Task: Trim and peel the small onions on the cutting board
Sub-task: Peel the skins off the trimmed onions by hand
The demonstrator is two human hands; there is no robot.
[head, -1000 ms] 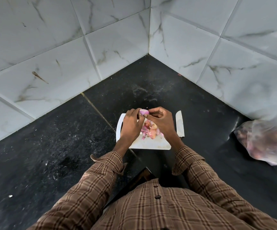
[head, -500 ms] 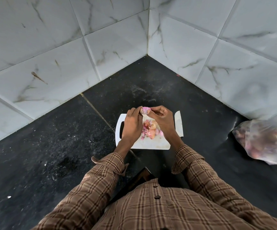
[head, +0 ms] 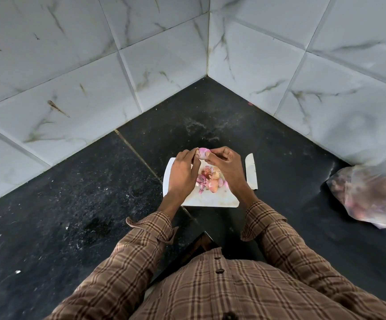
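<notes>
Above the far edge of the cutting board (head: 212, 200), left hand (head: 182, 174) and right hand (head: 225, 163) pinch one small onion (head: 203, 153) between fingers — apparently stripping skin — so peelings (head: 210, 180) drop onto the board.

A long-sleeved checked shirt (head: 222, 294) fills the frame from 4 to 8 o'clock — light brown cloth crossed by darker brown and pale lines in a plaid grid. Its front placket runs up the middle, with three dark round buttons (head: 219, 271) in a row toward 6 o'clock. The left sleeve (head: 127, 262) ends in a loose, unbuttoned cuff (head: 151, 224) whose edge flares open at 7 o'clock. The right sleeve (head: 286, 245) ends in a similar cuff (head: 264, 219) at 5 o'clock — folds crease the cloth. Both hands and wrists are bare beyond the cuffs.
</notes>
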